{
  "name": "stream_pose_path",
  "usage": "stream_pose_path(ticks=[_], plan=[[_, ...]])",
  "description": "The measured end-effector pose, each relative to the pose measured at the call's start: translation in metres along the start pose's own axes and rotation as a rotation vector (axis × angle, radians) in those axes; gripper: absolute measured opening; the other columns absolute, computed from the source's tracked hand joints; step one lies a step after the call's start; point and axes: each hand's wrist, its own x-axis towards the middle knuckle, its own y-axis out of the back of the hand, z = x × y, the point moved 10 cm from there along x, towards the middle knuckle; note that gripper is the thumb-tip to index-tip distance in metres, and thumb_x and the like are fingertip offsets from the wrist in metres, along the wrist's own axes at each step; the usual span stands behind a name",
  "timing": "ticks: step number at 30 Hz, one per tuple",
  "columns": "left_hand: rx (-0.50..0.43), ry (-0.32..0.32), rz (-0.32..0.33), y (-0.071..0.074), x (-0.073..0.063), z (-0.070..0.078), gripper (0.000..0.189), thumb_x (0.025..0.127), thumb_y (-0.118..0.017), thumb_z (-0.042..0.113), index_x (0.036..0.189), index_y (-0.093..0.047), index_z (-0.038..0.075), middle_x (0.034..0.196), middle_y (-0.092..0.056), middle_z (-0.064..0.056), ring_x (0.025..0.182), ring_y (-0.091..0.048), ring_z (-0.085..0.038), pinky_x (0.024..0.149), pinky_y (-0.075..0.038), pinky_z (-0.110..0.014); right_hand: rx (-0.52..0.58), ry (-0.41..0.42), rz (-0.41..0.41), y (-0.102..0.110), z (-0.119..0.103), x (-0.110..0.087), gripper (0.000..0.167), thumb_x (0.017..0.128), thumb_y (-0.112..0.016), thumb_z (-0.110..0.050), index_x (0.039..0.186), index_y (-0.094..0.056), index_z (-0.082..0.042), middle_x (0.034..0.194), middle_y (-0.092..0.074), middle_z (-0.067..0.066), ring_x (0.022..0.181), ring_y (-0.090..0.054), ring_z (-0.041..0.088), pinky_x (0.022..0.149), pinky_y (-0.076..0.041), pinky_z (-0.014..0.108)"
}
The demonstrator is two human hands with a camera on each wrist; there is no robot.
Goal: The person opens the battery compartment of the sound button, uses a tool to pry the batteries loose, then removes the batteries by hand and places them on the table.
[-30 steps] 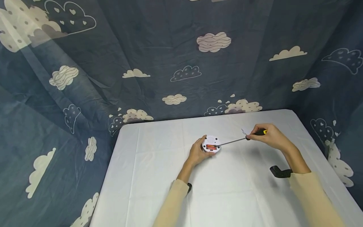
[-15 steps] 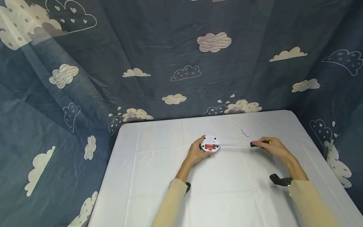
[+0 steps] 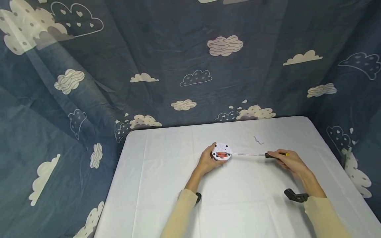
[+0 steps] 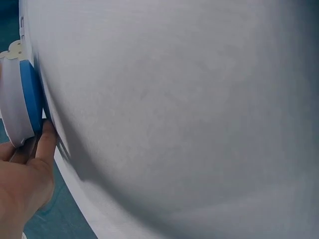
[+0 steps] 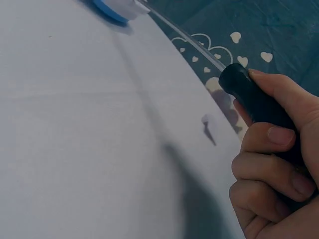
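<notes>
A small white piece (image 3: pixel 259 140) lies on the white-covered table (image 3: pixel 238 198).

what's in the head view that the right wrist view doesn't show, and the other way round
Only the head view shows the left hand holding the round gadget, the red batteries in it and the yellow on the screwdriver.

Only the right wrist view shows the gadget's blue part.

Both show the right hand gripping the screwdriver, the small white piece, the table and the cloud-print cloth.
</notes>
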Motion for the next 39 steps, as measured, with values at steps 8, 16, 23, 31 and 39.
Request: stream_pose_path(ticks=[8, 16, 23, 31, 39], plan=[[0.028, 0.037, 0.047, 0.001, -0.001, 0.000, 0.103, 0.072, -0.097, 0.030, 0.157, -0.043, 0.008, 0.154, -0.055, -0.012, 0.145, -0.051, -0.027, 0.123, -0.040, -0.040, -0.150, 0.070, 0.110, 0.019, -0.028, -0.011, 0.045, 0.086, -0.079, -0.057, 0.100, -0.073, -0.014, 0.066, -0.044, -0.013, 0.059, -0.041, 0.009, 0.050, -0.034, 0.033], [0.020, 0.062, 0.059, 0.003, -0.002, -0.003, 0.102, 0.072, -0.097, 0.031, 0.157, -0.044, 0.010, 0.156, -0.053, -0.012, 0.146, -0.050, -0.027, 0.123, -0.040, -0.041, -0.310, 0.206, 0.079, 0.005, -0.068, -0.014, 0.051, 0.090, -0.077, -0.052, 0.110, -0.074, -0.005, 0.099, -0.068, -0.002, 0.086, -0.051, 0.016, 0.070, -0.046, 0.028], [0.003, 0.042, 0.068, 0.002, -0.001, -0.001, 0.102, 0.071, -0.097, 0.029, 0.156, -0.044, 0.007, 0.154, -0.055, -0.015, 0.144, -0.052, -0.030, 0.122, -0.042, -0.043, -0.331, 0.263, 0.056, -0.002, -0.085, -0.015, 0.046, 0.089, -0.081, -0.046, 0.105, -0.075, -0.004, 0.105, -0.070, 0.010, 0.088, -0.055, 0.020, 0.070, -0.049, 0.026], [0.007, 0.052, 0.068, 0.000, -0.001, -0.003, 0.103, 0.068, -0.099, 0.027, 0.154, -0.047, 0.003, 0.151, -0.057, -0.017, 0.142, -0.054, -0.029, 0.121, -0.043, -0.038, -0.405, 0.327, 0.052, -0.010, -0.111, -0.022, 0.037, 0.087, -0.083, -0.042, 0.098, -0.076, -0.008, 0.100, -0.075, 0.011, 0.084, -0.061, 0.021, 0.069, -0.052, 0.026], [0.025, 0.051, 0.079, 0.005, 0.003, -0.002, 0.102, 0.066, -0.100, 0.027, 0.151, -0.050, 0.000, 0.147, -0.061, -0.018, 0.138, -0.058, -0.030, 0.119, -0.045, -0.037, -0.478, 0.363, 0.026, -0.020, -0.137, -0.027, 0.033, 0.087, -0.084, -0.040, 0.091, -0.076, -0.009, 0.091, -0.074, 0.008, 0.080, -0.056, 0.020, 0.063, -0.049, 0.026]])
